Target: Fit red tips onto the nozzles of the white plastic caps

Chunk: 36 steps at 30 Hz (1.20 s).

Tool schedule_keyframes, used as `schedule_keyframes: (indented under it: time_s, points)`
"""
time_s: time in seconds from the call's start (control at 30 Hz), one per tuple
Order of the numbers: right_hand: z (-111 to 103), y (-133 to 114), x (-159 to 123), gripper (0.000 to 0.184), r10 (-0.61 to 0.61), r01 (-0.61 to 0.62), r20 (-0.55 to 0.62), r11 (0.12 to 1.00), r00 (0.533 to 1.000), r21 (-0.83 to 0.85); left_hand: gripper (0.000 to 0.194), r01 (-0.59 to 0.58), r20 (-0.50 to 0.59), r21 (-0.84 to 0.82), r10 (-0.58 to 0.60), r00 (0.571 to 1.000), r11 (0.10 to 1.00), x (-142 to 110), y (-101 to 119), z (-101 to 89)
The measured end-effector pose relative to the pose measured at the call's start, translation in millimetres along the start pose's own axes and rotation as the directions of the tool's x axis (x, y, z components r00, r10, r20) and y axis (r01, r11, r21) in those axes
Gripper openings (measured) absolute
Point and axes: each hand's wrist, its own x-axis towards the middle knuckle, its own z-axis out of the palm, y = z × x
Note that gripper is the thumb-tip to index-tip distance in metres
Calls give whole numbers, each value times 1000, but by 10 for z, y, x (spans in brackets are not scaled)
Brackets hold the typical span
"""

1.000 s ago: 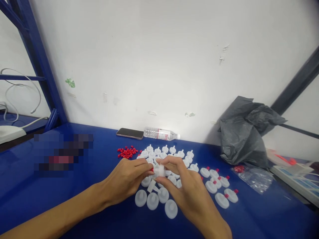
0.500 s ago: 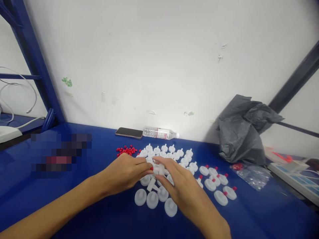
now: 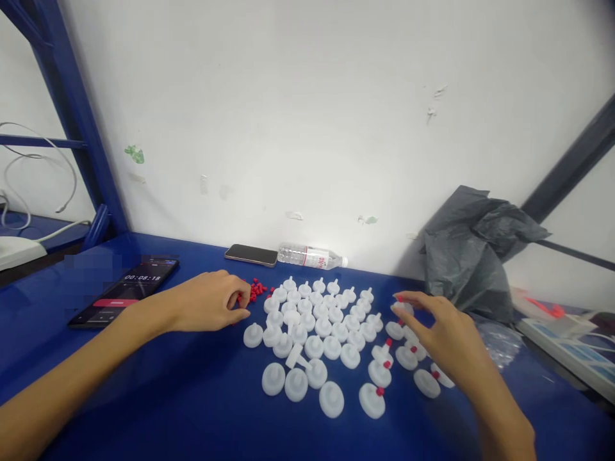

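Observation:
My left hand [image 3: 211,301] is at the pile of small red caps [image 3: 257,290], its fingers curled over the pile's near side and its thumb apart from them. Whether a cap touches its fingertips is hidden. My right hand [image 3: 439,330] pinches a white plastic disc with a red cap [image 3: 402,307] between thumb and fingers, just above the capped discs on the right. Several white discs with bare stems [image 3: 331,347] stand in a cluster between my hands. Several red-capped discs [image 3: 371,401] lie tilted beside and below my right hand.
At the back lie a dark phone [image 3: 250,255] and a clear bottle [image 3: 311,257]. A second phone showing a timer [image 3: 125,294] is at the left. A grey plastic bag [image 3: 473,250], a clear bag [image 3: 502,342] and a power strip [image 3: 571,358] are on the right.
My hands have separated. The left moved left to the red caps; the right carried the white disc, now red-capped, rightward to the capped group. The timer phone has become visible.

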Motion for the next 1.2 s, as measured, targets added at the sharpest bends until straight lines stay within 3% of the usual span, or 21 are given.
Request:
schedule_keyframes:
  time_s: [0.17, 0.33, 0.57, 0.77, 0.83, 0.97, 1.2]
  points:
    - [9, 95, -7, 25, 54, -55, 82, 998, 995, 10, 14, 61, 106, -70, -54, 993, 996, -40, -59, -43]
    - [53, 139, 5, 21, 29, -33, 38, 993, 999, 113, 20, 194, 301, -147, -143, 943, 970, -40, -90, -40]
    - [147, 140, 4, 31, -98, 92, 67, 993, 993, 79, 17, 164, 295, -162, -111, 949, 973, -10, -114, 13]
    - [194, 76, -38, 37, -107, 102, 108, 994, 988, 51, 16, 168, 283, -182, -112, 953, 969, -11, -122, 48]
    - [184, 54, -48, 38, -104, 96, 117, 993, 988, 72, 14, 137, 248, -157, -95, 964, 978, -3, -104, 45]
    - [134, -23, -55, 36, -87, 68, 161, 990, 983, 122, 9, 25, 77, -77, -19, 997, 997, 15, -41, 18]
    - [196, -58, -119, 36, -113, 88, 253, 990, 961, 108, 8, -46, -115, -29, 42, 993, 999, 34, 53, 18]
